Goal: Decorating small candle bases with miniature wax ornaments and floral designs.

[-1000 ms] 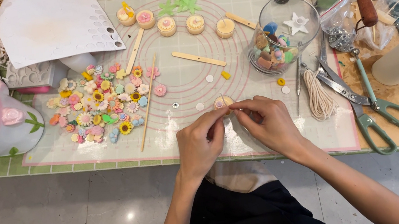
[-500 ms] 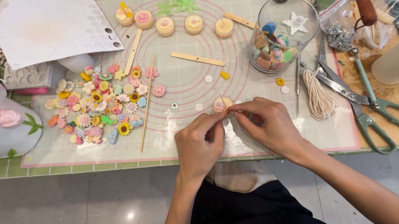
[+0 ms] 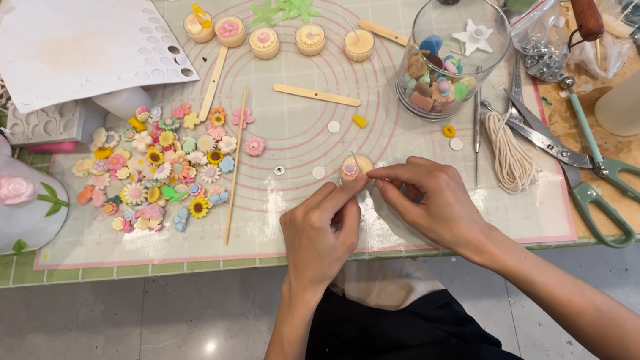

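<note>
Pinched together: left hand (image 3: 320, 235) and right hand (image 3: 430, 201) fingertips clamp small candle (image 3: 354, 168), near mat's (image 3: 295, 128) front edge, wooden skewer (image 3: 236, 167) left.

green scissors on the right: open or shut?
Open. The scissors lie flat on the table, blades spread in a V toward the glass bowl, handles apart.
</note>
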